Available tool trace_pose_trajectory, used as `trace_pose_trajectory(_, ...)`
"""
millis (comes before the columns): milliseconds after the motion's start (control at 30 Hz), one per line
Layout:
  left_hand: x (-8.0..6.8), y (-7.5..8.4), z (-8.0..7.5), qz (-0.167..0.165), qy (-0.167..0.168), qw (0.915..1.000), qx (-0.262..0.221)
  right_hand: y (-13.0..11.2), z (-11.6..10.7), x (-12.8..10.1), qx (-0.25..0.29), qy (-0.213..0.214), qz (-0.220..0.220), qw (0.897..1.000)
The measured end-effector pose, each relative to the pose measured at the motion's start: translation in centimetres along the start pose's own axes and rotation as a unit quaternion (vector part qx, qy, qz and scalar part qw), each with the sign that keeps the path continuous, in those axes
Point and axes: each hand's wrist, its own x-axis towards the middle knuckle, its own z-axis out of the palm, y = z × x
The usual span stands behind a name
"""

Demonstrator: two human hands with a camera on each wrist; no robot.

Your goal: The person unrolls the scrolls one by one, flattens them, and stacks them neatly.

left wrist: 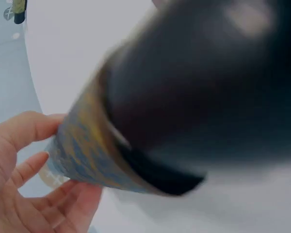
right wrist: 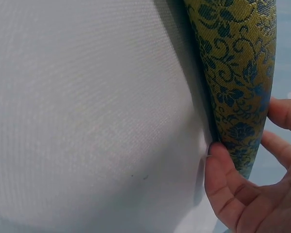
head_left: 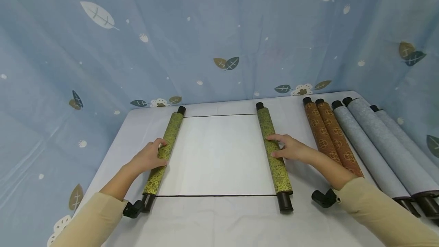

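Lying half unrolled on the white table (head_left: 219, 224), the scroll (head_left: 219, 155) spreads a blank white sheet between two green-gold brocade rolls. Both rolls run lengthwise from the near edge toward the far edge, their black end knobs pointing at those edges, and they lean slightly toward each other at the far end. The sheet's long side runs the same way, with a thin dark line along its near and far borders.

The left hand (head_left: 151, 157) curls over the middle of the left roll (head_left: 164, 151), fingers wrapped on its top. The right hand (head_left: 291, 148) grips the middle of the right roll (head_left: 274, 151), fingers laid over it and thumb on the outer side.

Toward the right edge of the table lie two brown patterned scrolls (head_left: 329, 138) and three grey scrolls (head_left: 377, 144), side by side and touching, all running near to far.

Only the head view shows the whole layout. The left wrist view shows, blurred and close, the roll's black knob (left wrist: 199, 87) with the fingers (left wrist: 34, 170) beneath the brocade. The right wrist view gives the floral weave of the right roll against the sheet's fine cloth texture (right wrist: 87, 107), with the thumb at the seam.
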Motion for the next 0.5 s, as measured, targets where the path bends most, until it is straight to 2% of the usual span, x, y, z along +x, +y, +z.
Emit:
trace_pose_trajectory(200, 0.24, 0.13, -0.26, -0.007, -0.009, 0.9999, 0.000, -0.04, -0.31, 0.00, -0.010, 0.009, -0.006, 1.000)
trace_pose_trajectory(400, 0.27, 0.10, -0.50, -0.044, -0.016, 0.9989, -0.007, -0.07, -0.44, 0.08, -0.005, 0.023, -0.001, 1.000)
trace_pose_trajectory(500, 0.33, -0.02, -0.61, -0.056, -0.022, 0.9982, -0.005, 0.00, -0.13, 0.22, -0.022, 0.039, 0.002, 0.999)
